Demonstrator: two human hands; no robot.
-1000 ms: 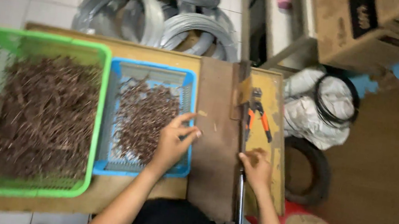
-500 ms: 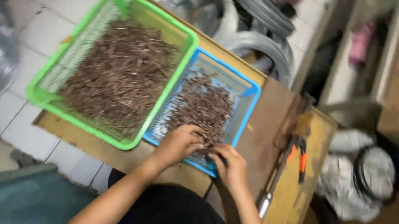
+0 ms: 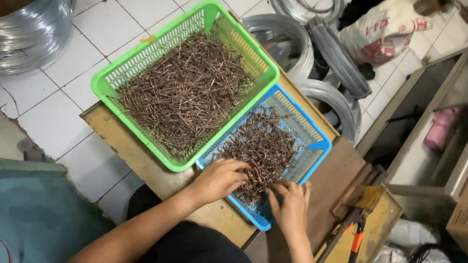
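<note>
**Fingers deep in brown wire pieces**

Fingers of left hand curled down, pressing into heap of short, thin, rusty-brown bent wire pieces; whether pinching any, cannot tell. Right hand likewise, fingers bent onto same heap at near corner of small blue perforated plastic basket. Just beside, touching: larger green perforated plastic basket, piled with similar pieces. Both on worn yellow-painted wooden bench. Orange-handled pliers near right hand. White-tiled floor, shiny grey wire coils. Forearms angled inward, wrists low.
</note>
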